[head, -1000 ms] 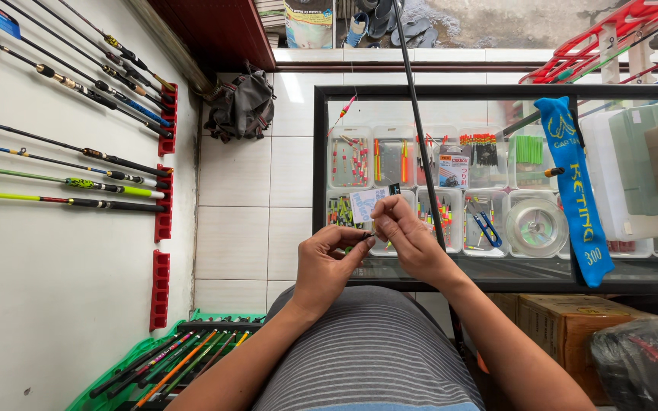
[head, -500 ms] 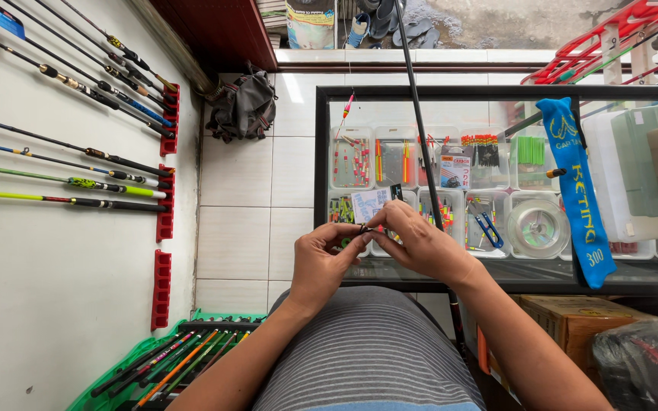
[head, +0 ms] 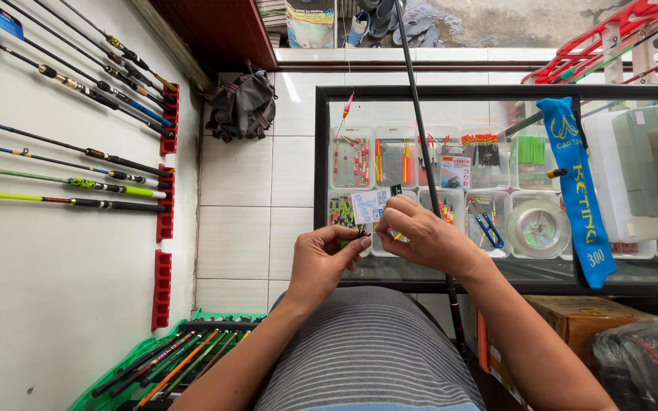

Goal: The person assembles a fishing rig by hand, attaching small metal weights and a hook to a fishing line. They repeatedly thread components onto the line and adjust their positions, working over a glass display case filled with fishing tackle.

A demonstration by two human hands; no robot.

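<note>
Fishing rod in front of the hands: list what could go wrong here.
1. The left hand and right hand pinch something tiny at the fingers; it could slip and drop out of sight onto the striped shirt.
2. The black fishing rod stands steeply right beside the right hand; a nudge could knock it against the glass display case.
3. The blue cloth sleeve hangs loosely over the case and could get snagged.

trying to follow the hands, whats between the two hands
In the head view, only a narrow gap over the glass case separates left hand and right hand; fingertips pinch something too small to identify.
</note>
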